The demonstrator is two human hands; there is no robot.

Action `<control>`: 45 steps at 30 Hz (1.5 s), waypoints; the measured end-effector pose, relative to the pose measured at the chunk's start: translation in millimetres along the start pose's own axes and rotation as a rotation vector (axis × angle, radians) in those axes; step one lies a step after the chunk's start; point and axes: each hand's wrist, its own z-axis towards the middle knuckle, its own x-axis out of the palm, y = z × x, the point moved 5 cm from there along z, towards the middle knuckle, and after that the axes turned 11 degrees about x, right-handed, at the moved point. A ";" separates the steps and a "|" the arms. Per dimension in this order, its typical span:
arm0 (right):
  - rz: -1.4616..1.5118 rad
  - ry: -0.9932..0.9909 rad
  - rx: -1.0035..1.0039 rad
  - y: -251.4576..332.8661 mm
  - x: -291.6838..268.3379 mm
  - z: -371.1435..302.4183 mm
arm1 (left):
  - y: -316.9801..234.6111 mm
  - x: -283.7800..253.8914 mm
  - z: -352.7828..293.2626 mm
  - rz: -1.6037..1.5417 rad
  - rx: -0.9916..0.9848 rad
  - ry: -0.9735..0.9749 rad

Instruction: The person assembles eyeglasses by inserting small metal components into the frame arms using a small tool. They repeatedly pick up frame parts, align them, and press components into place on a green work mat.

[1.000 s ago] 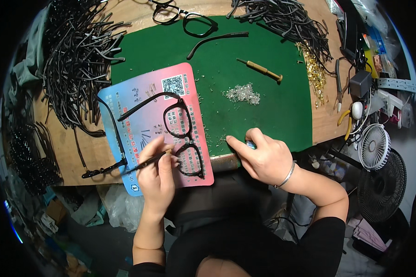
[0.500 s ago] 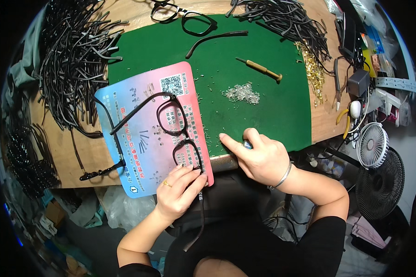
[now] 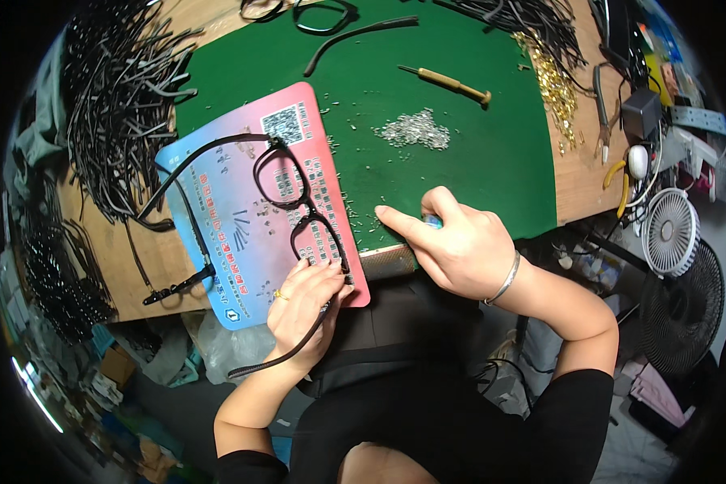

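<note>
My left hand [image 3: 305, 310] is closed on a pair of black eyeglasses [image 3: 308, 208], pinching the frame at its near hinge corner. One temple crosses over my left wrist; the other stretches left over a blue and pink printed mat [image 3: 242, 218]. My right hand [image 3: 464, 246] rests at the near edge of a green mat [image 3: 492, 173]. Its index fingertip touches the surface among scattered tiny screws. The other fingers curl round something with a shiny blue end, mostly hidden. A heap of small silver screws [image 3: 418, 131] lies beyond that hand.
A brass-coloured screwdriver [image 3: 448, 81] and a loose black temple [image 3: 355, 36] lie on the green mat. Bundles of dark temples [image 3: 121, 105] crowd the left. Gold-coloured small parts [image 3: 552, 89] and pliers [image 3: 601, 113] are at the right, beside a white fan [image 3: 669, 234].
The eyeglasses have turned in my left hand; the near temple has swung left, from pointing down to lying across my wrist. My right index finger stays on the mat. The whole view has shifted slightly.
</note>
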 end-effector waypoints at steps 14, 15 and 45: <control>0.342 0.309 -0.145 9.3 -1.3 0.5 | 5.7 4.7 10.5 0.108 0.063 0.013; 0.305 0.315 -0.156 13.9 -0.9 2.1 | 8.0 4.6 11.1 0.090 0.057 0.014; 0.012 0.128 -0.397 26.6 20.6 10.9 | 18.9 4.4 4.8 -0.050 0.104 -0.053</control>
